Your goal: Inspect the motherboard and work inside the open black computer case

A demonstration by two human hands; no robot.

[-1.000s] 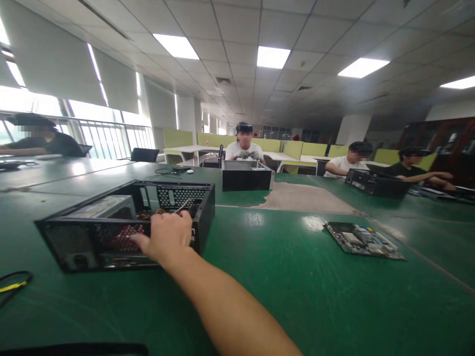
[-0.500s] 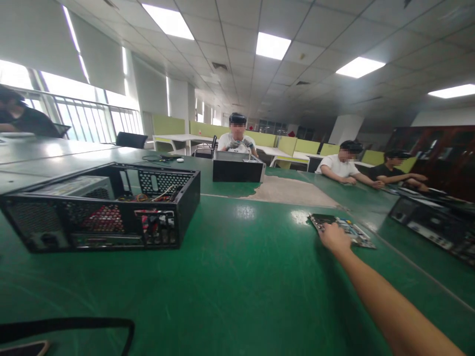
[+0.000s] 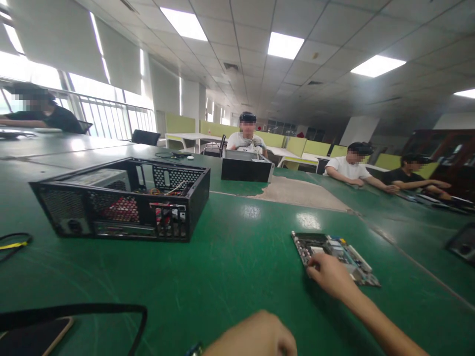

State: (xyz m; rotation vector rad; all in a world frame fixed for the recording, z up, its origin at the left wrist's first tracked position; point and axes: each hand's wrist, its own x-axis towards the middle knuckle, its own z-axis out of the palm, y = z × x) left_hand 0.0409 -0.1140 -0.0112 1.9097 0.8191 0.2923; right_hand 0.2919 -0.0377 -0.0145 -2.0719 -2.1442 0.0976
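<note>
A computer motherboard [image 3: 354, 254] is on the green table at the right, with chips, slots and connectors on its upper face. My right hand [image 3: 328, 274] is at its near left edge, thumb and fingers closed on that edge. My left hand [image 3: 260, 333] is at the bottom of the view, bent at the wrist over the table and apart from the board. The frame's lower edge cuts off most of its fingers, so its grip does not show. To the left sits an open black computer case [image 3: 122, 212] with a power supply and wires inside.
Across the green table [image 3: 222, 277] a person in gloves works behind another case [image 3: 247, 168]. More people sit at the right and far left. A black strap [image 3: 92, 309] and a phone-like dark object [image 3: 37, 336] lie at the lower left. Another dark case [image 3: 462, 244] stands at the right edge.
The motherboard has come nearer to me with my right hand at its edge. My left hand has entered at the bottom. The view has turned slightly left.
</note>
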